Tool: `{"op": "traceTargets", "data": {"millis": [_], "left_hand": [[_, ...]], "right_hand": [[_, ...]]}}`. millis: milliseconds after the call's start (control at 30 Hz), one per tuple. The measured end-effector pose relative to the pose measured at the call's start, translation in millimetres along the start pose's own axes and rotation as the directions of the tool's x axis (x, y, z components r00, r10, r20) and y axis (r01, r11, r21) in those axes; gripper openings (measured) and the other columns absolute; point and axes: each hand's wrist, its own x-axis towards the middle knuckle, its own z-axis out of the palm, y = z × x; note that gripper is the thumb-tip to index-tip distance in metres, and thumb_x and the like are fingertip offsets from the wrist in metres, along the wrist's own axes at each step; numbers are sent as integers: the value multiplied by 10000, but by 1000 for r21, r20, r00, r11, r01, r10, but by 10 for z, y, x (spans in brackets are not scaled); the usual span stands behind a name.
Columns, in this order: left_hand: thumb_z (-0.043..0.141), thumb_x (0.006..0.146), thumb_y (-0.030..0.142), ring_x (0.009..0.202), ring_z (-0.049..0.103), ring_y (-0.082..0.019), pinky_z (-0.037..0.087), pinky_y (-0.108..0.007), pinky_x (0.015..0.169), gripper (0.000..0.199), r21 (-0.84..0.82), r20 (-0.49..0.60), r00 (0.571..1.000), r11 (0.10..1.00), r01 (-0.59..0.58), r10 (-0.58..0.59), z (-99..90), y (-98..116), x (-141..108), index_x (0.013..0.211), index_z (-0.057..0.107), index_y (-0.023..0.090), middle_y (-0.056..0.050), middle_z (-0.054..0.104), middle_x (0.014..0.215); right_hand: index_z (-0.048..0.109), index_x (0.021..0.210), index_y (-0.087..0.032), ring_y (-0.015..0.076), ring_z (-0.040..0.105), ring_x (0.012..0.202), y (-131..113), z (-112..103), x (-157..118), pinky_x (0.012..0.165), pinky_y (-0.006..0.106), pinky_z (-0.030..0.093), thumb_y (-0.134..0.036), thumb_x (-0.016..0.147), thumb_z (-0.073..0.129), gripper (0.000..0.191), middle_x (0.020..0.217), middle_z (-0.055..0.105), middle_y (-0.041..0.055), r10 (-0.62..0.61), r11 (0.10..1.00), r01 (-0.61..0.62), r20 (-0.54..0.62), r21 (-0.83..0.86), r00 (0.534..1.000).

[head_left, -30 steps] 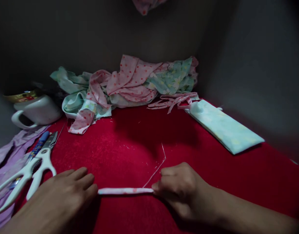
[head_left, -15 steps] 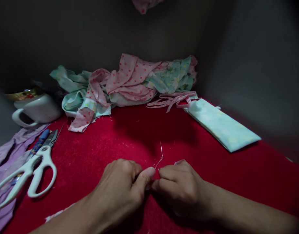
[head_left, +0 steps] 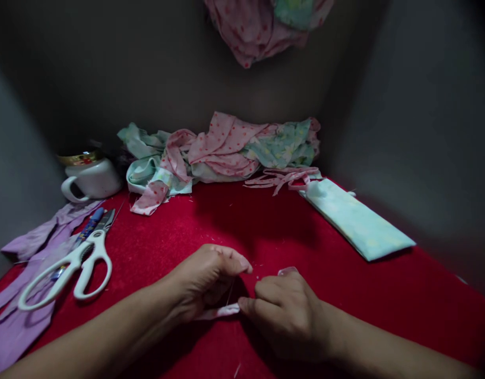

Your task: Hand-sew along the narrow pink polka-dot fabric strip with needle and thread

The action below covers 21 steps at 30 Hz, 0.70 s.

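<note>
A narrow pale pink-and-white fabric strip (head_left: 227, 310) stretches between my two hands, just above the red cloth. My right hand (head_left: 288, 313) is closed, pinching the strip's end between thumb and forefinger. My left hand (head_left: 210, 276) has its fingers curled around the other part of the strip, while its thumb reaches out to the right. A fine thread-like line (head_left: 229, 293) rises from the strip towards the left fingers; whether it is thread or a needle I cannot tell. The left fingertips are partly hidden.
White-handled scissors (head_left: 92, 255) lie at left by a blue pen-like tool (head_left: 90, 223) and lilac fabric (head_left: 32, 284). Behind stand a white mug (head_left: 94, 181) and a heap of printed fabric (head_left: 222, 147). A folded mint cloth (head_left: 360, 221) rests at right; pink fabric (head_left: 254, 31) hangs above.
My left hand has turned and lifted its thumb off the strip, exposing more of it. The thin metal needle-like piece that stuck up beyond my hands no longer shows there. The view has shifted.
</note>
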Motion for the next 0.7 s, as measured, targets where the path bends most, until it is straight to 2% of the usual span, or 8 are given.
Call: {"op": "traceTargets", "data": {"millis": [67, 200, 300, 367, 500, 600, 700], "left_hand": [[633, 616, 226, 321, 122, -28, 51, -198, 346, 152, -34, -37, 998, 998, -46, 45, -25, 42, -31, 554, 505, 170, 110, 287, 340], [634, 610, 170, 351, 213, -21, 108, -157, 347, 124, -79, -100, 988, 989, -124, 115, -71, 71, -54, 571, 521, 139, 92, 337, 394], [610, 670, 168, 367, 303, -23, 151, -144, 334, 65, -107, -158, 973, 977, -185, 167, -110, 78, -59, 660, 579, 111, 34, 498, 514], [578, 740, 183, 351, 315, -21, 173, -145, 326, 77, -125, -186, 966, 971, -204, 179, -136, 100, -83, 739, 600, 109, 15, 550, 572], [482, 845, 161, 288, 267, -26, 211, -145, 340, 138, -198, -305, 947, 965, -170, 104, -185, 187, -180, 779, 599, 132, 68, 433, 411], [515, 825, 137, 298, 312, -29, 274, -147, 361, 97, -216, -392, 916, 958, -186, 89, -250, 199, -220, 826, 612, 134, 71, 448, 410], [641, 730, 160, 321, 356, -31, 325, -152, 372, 152, -181, -369, 911, 947, -266, 185, -334, 93, -195, 879, 630, 130, 64, 506, 448]], "right_hand": [[503, 608, -164, 105, 303, 430, -2, 5, -4, 488, 292, 70, -110, 870, 387, 292, 478, 425, -22, 2, 1000, -2, 12, -10, 1000], [517, 597, -164, 112, 288, 427, 1, 13, -16, 486, 292, 67, -90, 847, 363, 304, 480, 420, -13, -2, 1000, 2, 39, -19, 999], [526, 591, -164, 113, 276, 428, 11, 23, -31, 480, 287, 66, -84, 821, 366, 291, 479, 419, -11, 9, 1000, -9, 40, -5, 999], [523, 586, -161, 108, 261, 430, 17, 28, -43, 478, 284, 66, -97, 819, 386, 277, 481, 418, -13, 23, 1000, -23, 41, 3, 999], [500, 567, -156, 100, 230, 435, 18, 27, -59, 476, 280, 71, -112, 836, 409, 288, 480, 409, -18, 49, 999, -50, 59, 10, 997], [490, 551, -154, 104, 217, 442, 15, 20, -57, 472, 283, 68, -111, 839, 411, 302, 476, 403, -18, 53, 998, -54, 78, 11, 996], [484, 539, -153, 107, 200, 447, 18, 15, -54, 469, 289, 67, -112, 834, 434, 302, 478, 397, -22, 54, 998, -55, 84, 15, 995]]}}
